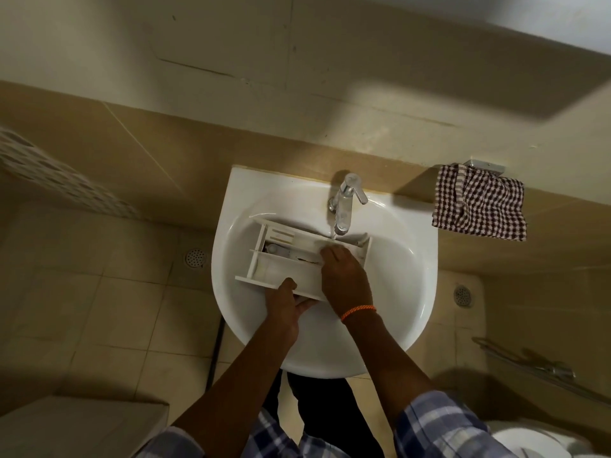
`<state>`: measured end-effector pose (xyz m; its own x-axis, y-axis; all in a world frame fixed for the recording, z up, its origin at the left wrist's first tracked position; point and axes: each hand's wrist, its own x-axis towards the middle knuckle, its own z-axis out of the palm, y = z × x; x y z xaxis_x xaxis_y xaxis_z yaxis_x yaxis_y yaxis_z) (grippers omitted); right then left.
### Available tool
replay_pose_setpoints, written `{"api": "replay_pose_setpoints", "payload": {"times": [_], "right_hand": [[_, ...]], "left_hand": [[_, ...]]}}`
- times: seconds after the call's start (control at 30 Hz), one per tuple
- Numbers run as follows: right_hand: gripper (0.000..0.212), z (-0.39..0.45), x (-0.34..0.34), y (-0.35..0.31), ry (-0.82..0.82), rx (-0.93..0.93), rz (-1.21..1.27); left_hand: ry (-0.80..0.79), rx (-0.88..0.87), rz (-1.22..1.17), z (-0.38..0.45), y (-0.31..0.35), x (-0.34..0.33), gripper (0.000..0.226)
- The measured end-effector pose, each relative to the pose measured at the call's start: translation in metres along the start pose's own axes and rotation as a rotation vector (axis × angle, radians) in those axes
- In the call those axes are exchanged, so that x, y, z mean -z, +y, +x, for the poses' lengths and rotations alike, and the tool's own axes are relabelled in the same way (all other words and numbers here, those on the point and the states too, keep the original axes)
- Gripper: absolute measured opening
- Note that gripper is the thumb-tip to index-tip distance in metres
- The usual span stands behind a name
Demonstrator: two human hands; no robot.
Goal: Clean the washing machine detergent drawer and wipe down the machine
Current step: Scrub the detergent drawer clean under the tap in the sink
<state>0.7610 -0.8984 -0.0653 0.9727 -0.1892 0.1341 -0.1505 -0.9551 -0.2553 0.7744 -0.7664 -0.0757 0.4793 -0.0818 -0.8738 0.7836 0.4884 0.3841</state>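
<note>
Plainly, from the head view, the drawer lies tilted in the sink under the tap, which runs a thin stream just beyond the right hand. That hand lies flat inside the drawer, fingers straight and pressed down near the stream. The left hand grips the near wall, thumb over the rim and fingers curled beneath. I judge the drawer light, stiff and hollow: thin white plastic with partition walls and a small insert far from the left hand. Wet, it will likely be slippery, so the outer walls are the safer hold; the thin dividers look breakable.
</note>
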Motion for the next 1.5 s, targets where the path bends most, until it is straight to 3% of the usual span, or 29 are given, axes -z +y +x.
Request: {"api": "replay_pose_setpoints", "payload": {"times": [0.17,0.3,0.37,0.47,0.53,0.77,0.93,1.1,1.17,1.23,1.3,1.4,1.5], "right_hand": [[0.022,0.021,0.008,0.003,-0.138,-0.289,-0.018],[0.024,0.03,0.005,0.001,-0.147,-0.35,-0.003],[0.028,0.034,0.003,-0.003,-0.179,-0.327,0.059],[0.041,0.034,0.004,-0.015,-0.244,-0.115,0.224],[0.044,0.029,0.007,-0.012,-0.235,-0.07,0.219],[0.019,0.021,0.007,-0.001,-0.085,-0.359,-0.064],[0.042,0.017,0.0,-0.007,-0.145,-0.029,0.102],[0.026,0.015,0.007,0.001,-0.067,-0.366,-0.1],[0.029,0.02,-0.001,-0.011,-0.051,-0.312,-0.109],[0.038,0.02,-0.011,-0.019,-0.117,-0.111,-0.027],[0.04,0.019,-0.01,-0.011,-0.156,-0.027,-0.009],[0.02,0.016,0.004,0.002,-0.128,-0.212,-0.101],[0.026,0.02,0.003,-0.007,-0.106,-0.313,-0.138]], "left_hand": [[-0.067,-0.014,0.095,-0.001,-0.005,-0.008,0.042],[-0.085,-0.018,0.121,0.002,-0.006,-0.008,0.043],[-0.104,-0.017,0.122,0.004,-0.006,-0.005,0.043],[-0.144,-0.019,0.14,0.005,-0.007,-0.003,0.039],[-0.151,-0.009,0.132,0.008,-0.006,-0.002,0.038],[-0.15,0.004,0.15,0.009,-0.012,-0.011,0.034],[-0.126,0.016,0.152,0.012,-0.011,-0.006,0.036],[-0.14,0.009,0.155,0.008,-0.013,-0.012,0.037],[-0.143,0.004,0.197,0.009,-0.015,-0.013,0.034],[-0.122,0.006,0.228,0.011,-0.013,-0.01,0.021],[-0.102,0.025,0.181,0.016,-0.012,-0.006,0.023],[-0.101,0.038,0.128,0.016,-0.011,-0.007,0.036],[-0.105,0.031,0.163,0.013,-0.015,-0.014,0.028]]}}
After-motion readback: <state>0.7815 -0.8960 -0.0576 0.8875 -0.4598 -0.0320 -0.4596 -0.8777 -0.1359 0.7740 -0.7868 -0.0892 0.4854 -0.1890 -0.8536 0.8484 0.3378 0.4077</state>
